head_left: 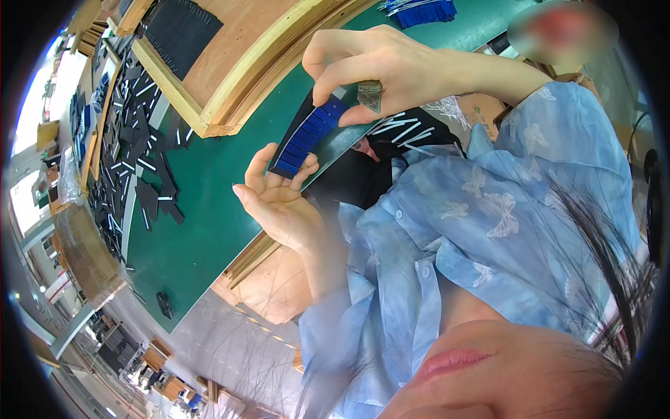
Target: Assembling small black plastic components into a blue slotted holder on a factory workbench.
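A black strip with a row of narrow, glossy blue pieces [312, 134] along it is held at a slant between my two hands, above the near edge of the green tabletop. My left hand [283, 213] is turned palm up under its lower end, with fingers curled around that end and the thumb sticking out to the left. My right hand [380, 73] comes in from the right, pinching the upper end between thumb and fingers. A small greyish-brown piece [370, 96] shows against the right hand's fingers; its kind is unclear.
On the green table [202, 202] lies a wide spread of black pieces with white strips [150, 164]. Wooden frames [258, 59] stand at the far side, near a blue bundle [422, 12]. Black pieces with white strips [412, 129] rest by my lap.
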